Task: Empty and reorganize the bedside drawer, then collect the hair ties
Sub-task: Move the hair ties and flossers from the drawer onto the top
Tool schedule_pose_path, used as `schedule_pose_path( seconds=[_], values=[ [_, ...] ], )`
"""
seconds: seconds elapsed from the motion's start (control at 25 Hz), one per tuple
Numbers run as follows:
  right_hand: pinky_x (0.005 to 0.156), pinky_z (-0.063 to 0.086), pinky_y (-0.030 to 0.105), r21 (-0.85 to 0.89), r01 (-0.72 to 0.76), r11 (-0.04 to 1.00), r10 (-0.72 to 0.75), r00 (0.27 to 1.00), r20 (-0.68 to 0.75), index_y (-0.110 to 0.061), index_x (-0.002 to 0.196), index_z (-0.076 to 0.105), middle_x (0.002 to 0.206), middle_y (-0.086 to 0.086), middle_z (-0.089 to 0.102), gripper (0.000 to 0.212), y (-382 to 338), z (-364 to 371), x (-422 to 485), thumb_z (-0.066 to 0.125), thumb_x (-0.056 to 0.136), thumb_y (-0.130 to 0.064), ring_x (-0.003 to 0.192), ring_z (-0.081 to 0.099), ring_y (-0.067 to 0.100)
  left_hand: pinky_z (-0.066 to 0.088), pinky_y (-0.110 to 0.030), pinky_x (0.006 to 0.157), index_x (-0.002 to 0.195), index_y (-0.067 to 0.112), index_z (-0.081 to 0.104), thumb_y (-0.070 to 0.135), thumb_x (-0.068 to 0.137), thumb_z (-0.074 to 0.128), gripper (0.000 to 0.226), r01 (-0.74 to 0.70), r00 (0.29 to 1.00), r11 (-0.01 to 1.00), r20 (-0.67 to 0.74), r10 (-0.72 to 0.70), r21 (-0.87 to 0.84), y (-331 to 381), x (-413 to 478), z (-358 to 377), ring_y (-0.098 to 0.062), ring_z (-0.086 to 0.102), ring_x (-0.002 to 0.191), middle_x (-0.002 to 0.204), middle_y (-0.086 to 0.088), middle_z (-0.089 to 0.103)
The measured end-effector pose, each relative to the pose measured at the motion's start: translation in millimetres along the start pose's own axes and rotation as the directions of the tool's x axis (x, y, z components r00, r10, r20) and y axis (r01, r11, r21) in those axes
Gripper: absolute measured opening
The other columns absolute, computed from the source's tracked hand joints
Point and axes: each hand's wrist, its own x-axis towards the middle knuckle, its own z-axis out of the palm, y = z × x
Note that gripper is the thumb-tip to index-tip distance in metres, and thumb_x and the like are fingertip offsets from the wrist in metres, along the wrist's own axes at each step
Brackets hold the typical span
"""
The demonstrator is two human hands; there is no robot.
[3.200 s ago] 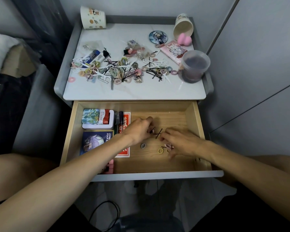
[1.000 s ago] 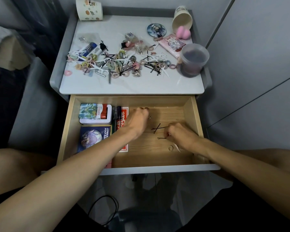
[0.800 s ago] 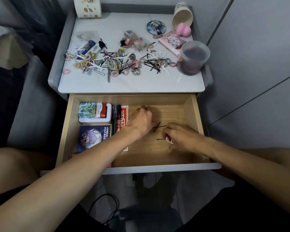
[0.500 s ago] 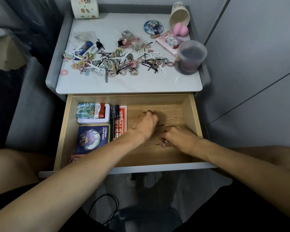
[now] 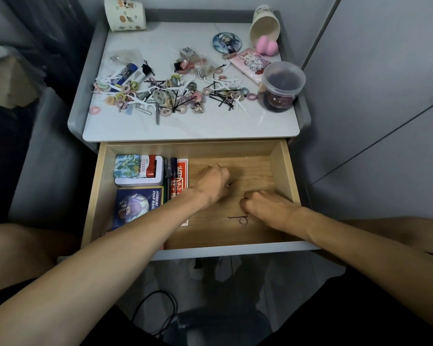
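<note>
The wooden drawer (image 5: 283, 171) is pulled open. My left hand (image 5: 214, 183) is curled knuckles-up over its middle, with the dark tip of a bobby pin showing at its fingertips. My right hand (image 5: 263, 206) sits just to the right, closed in a fist; what it grips is hidden. One black bobby pin (image 5: 235, 217) and a dark hair tie (image 5: 243, 221) lie loose on the drawer floor in front of my right hand. On the nightstand top (image 5: 185, 128) is a mixed pile of coloured hair ties (image 5: 160, 93), bobby pins and white floss picks.
The drawer's left side holds a tin (image 5: 138, 171), a blue box (image 5: 135, 206), pens (image 5: 169, 171) and a red card pack (image 5: 179, 181). On top stand a lidded plastic jar (image 5: 281, 88), a printed cup (image 5: 124, 13), a tipped cup (image 5: 264, 23) and a pink sponge (image 5: 268, 47).
The loose hair ties and crossed bobby pins on the drawer floor have gone under my hands. My left hand moved right over the pins; my right hand closed into a fist.
</note>
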Motion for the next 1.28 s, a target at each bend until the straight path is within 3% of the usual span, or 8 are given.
schedule_pose_path(
  seconds=[0.16,0.28,0.4,0.52,0.64,0.92,1.12,1.28],
  values=[
    [0.083,0.054,0.034,0.099,-0.007,0.995,0.01,0.999,-0.033,-0.013,0.112,0.06,0.109,0.006,0.059,0.019,3.7,8.0,-1.2,0.057,0.094,-0.009,0.094,0.061,0.022,0.044,-0.028,0.063,0.075,0.009,0.063,0.015,0.078,0.068,0.008,0.064,0.998,0.983,-0.004,-0.066,-0.171,-10.6,-0.5,-11.9,-0.028,0.062,0.08,0.078,-0.012,0.064],
    [0.085,0.054,0.035,0.377,-0.086,0.922,0.126,0.989,-0.083,-0.023,0.113,0.061,0.109,0.002,0.063,0.019,6.3,11.4,0.8,0.058,0.095,-0.016,0.093,0.061,0.017,0.048,-0.029,0.067,0.08,0.006,0.07,0.014,0.077,0.07,0.008,0.075,0.996,0.965,-0.025,-0.083,-0.253,-14.8,-2.2,-17.1,-0.024,0.059,0.085,0.08,-0.01,0.068],
    [0.088,0.052,0.037,0.547,-0.051,0.835,0.084,0.996,-0.036,-0.018,0.111,0.069,0.105,0.005,0.068,0.022,-1.3,4.4,6.5,0.061,0.092,-0.009,0.096,0.062,0.019,0.045,-0.026,0.068,0.08,0.008,0.071,0.016,0.076,0.072,0.009,0.089,0.995,0.95,-0.021,-0.1,-0.3,-18.3,-4.9,-15.7,-0.02,0.054,0.09,0.082,-0.01,0.069],
    [0.091,0.051,0.033,0.496,0.021,0.868,0.008,0.998,-0.056,-0.019,0.11,0.068,0.109,-0.004,0.065,0.028,-8.6,4.8,8.9,0.074,0.084,-0.012,0.099,0.059,0.011,0.039,-0.023,0.063,0.081,0.01,0.069,0.017,0.078,0.073,0.009,0.11,0.993,0.935,0.008,-0.114,-0.338,-22.4,-10.1,-12.6,-0.018,0.053,0.088,0.084,-0.009,0.068],
    [0.091,0.048,0.029,0.458,-0.024,0.889,0.044,0.998,-0.033,-0.02,0.116,0.061,0.117,-0.007,0.052,0.039,-8.8,7.4,9.2,0.078,0.081,-0.021,0.104,0.05,0.01,0.041,-0.024,0.066,0.082,0.01,0.069,0.017,0.079,0.074,0.009,0.117,0.993,0.933,0.009,-0.121,-0.34,-26.4,-13.1,-12.9,-0.018,0.053,0.089,0.086,-0.009,0.067],
    [0.084,0.049,0.03,0.253,0.021,0.967,-0.013,0.999,-0.035,-0.017,0.1,0.066,0.1,-0.001,0.063,0.011,-12.0,0.7,17.2,0.068,0.09,-0.018,0.094,0.059,0.016,0.041,-0.024,0.065,0.086,0.008,0.072,0.015,0.078,0.074,0.011,0.123,0.992,0.938,0.003,-0.128,-0.325,-32.5,-20.0,-18.1,-0.018,0.055,0.087,0.085,-0.008,0.069],
    [0.086,0.048,0.032,0.161,0.063,0.985,-0.06,0.998,-0.023,-0.013,0.106,0.065,0.107,0.006,0.063,0.013,-14.2,1.9,18.1,0.059,0.095,-0.015,0.1,0.06,0.021,0.038,-0.02,0.054,0.083,0.007,0.071,0.014,0.079,0.075,0.009,0.125,0.992,0.937,0.008,-0.129,-0.326,-36.2,-32.8,-30.0,-0.01,0.057,0.067,0.072,0.0,0.064],
    [0.087,0.049,0.032,0.118,0.061,0.991,-0.054,0.997,-0.061,-0.012,0.108,0.063,0.111,0.006,0.06,0.014,-12.9,3.1,14.6,0.057,0.097,-0.019,0.101,0.06,0.022,0.035,-0.016,0.05,0.082,0.01,0.072,0.015,0.079,0.077,0.008,0.126,0.991,0.937,0.005,-0.131,-0.326,-41.0,-43.5,-33.4,-0.001,0.053,0.061,0.069,0.006,0.061]
  ],
)
